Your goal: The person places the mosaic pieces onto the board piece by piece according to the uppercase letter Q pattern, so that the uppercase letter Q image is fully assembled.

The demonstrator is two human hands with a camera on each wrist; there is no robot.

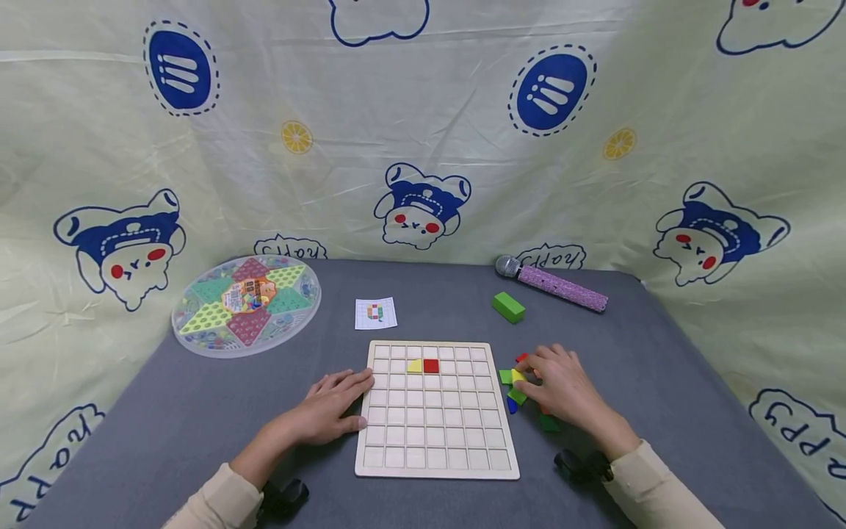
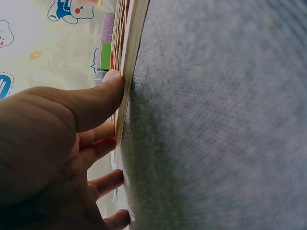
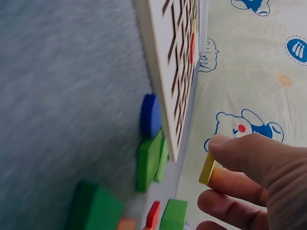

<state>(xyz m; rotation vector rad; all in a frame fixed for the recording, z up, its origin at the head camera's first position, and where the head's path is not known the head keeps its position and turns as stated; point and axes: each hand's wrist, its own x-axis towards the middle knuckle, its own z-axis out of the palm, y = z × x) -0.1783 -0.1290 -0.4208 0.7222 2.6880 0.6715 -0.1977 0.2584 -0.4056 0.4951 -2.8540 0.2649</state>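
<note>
Yellow block (image 1: 518,377), pinched in the right hand's fingers (image 1: 521,366) just right of the grid board (image 1: 437,437), could slip onto loose blocks (image 1: 518,397) if its narrow hold loosens; left hand (image 1: 330,408), fingers apart, touches board's left edge.

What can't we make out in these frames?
Card: head view, pattern too small to read cell by cell.
Loose pieces: head view, full count unclear; right hand covers some.
Yellow piece: right wrist view, full outline hidden by the fingers.
Dark green block: right wrist view, cut off by the bottom edge.
Label on the round disc: head view, print too small.
</note>
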